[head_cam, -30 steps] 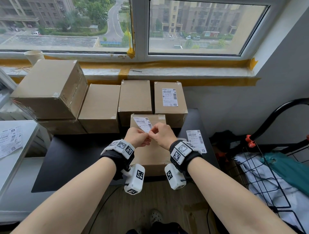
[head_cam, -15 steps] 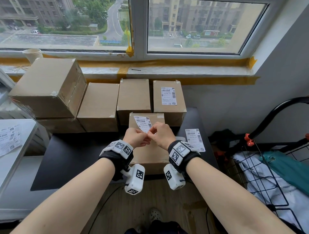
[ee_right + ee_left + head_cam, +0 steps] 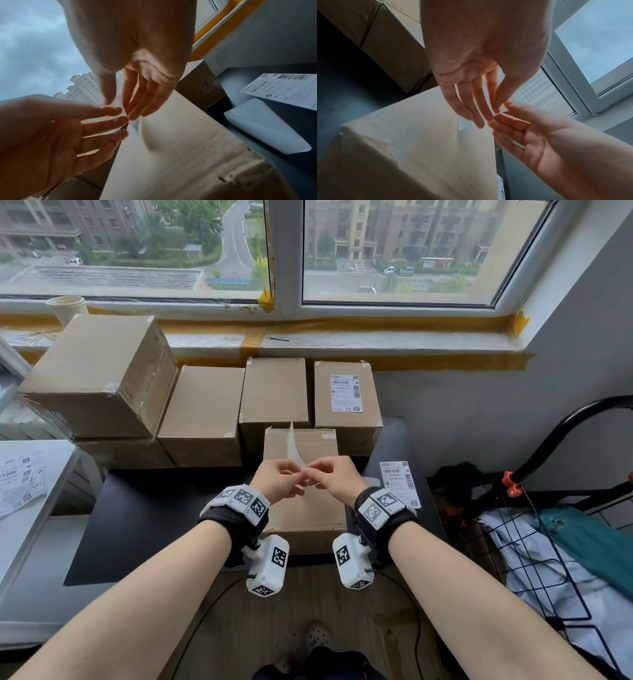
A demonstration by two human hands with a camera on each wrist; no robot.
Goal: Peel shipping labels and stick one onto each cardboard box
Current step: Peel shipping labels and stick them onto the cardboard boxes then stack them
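Two hands meet above my nearest box (image 3: 301,508): left hand (image 3: 275,479) and right hand (image 3: 337,475), each grip pinching one shipping label (image 3: 297,448) by its lower corner. Beyond, a labelled box (image 3: 346,395) stands on the tabletop (image 3: 144,508).

My hands meet, fingertip to fingertip

Both my forearms reach forward; my left hand (image 3: 278,479) and right hand (image 3: 337,477) pinch between thumb and forefinger where they meet, the remaining fingers (image 3: 467,106) extended and loosely spread.
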